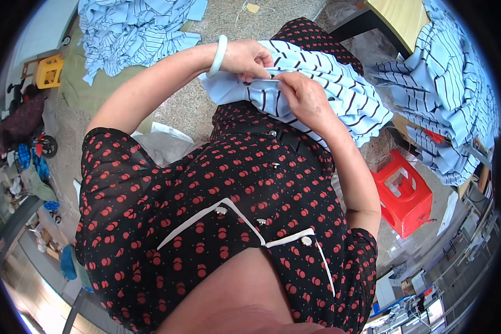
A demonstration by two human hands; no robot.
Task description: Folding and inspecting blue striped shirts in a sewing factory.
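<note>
A light blue garment with dark stripes (339, 92) lies across my lap, bunched toward the right. My left hand (245, 58), with a pale bangle (218, 57) on its wrist, pinches the garment's plain blue edge. Close beside it, my right hand (307, 97) grips the same edge between thumb and fingers. A narrow fold of cloth stretches between the two hands. Small dark spots show along this edge, too small to name. Which part of the garment it is, I cannot tell.
More blue striped garments are heaped on the floor at far left (133, 39) and in a tall pile at right (456, 83). A wooden-topped table (398, 22) stands at far right. Nearer are a red plastic stool (412, 192) and, at left, a yellow plastic stool (50, 71).
</note>
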